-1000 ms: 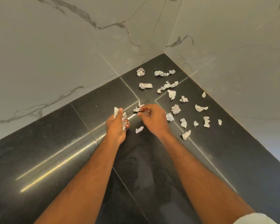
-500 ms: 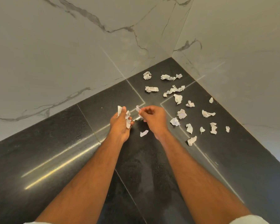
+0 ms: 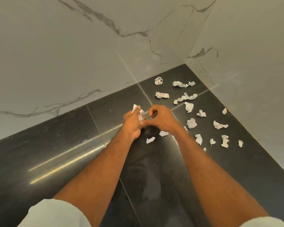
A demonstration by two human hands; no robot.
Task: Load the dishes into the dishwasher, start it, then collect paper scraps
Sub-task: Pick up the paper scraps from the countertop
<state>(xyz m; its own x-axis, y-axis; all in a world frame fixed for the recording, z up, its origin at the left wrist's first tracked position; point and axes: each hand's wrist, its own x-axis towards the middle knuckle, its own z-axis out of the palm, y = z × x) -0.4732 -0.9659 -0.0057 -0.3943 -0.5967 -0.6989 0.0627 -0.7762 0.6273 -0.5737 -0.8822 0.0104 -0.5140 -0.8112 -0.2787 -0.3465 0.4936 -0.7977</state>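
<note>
Black polished counter (image 3: pixel 59 154) meets grey-veined marble walls (image 3: pixel 59 51) in a corner, and both hands work just above it. Left hand (image 3: pixel 132 123) has its fingers curled round a bunch of scraps (image 3: pixel 140 114), white edges poking out above the fingertips. Right hand (image 3: pixel 162 119) touches the left at the thumb; its fingers are curled in, and whether they pinch a scrap I cannot tell. Just below the fingers two loose scraps lie on the counter: one flat piece (image 3: pixel 150 140) and another (image 3: pixel 163 133) under the right wrist. Beyond the right fingertips, toward the corner, more crumpled scraps are scattered, among them a ball (image 3: pixel 158 81) and a long twist (image 3: pixel 184 84) farthest off. White sleeves (image 3: pixel 56 213) show nearest the camera.
</note>
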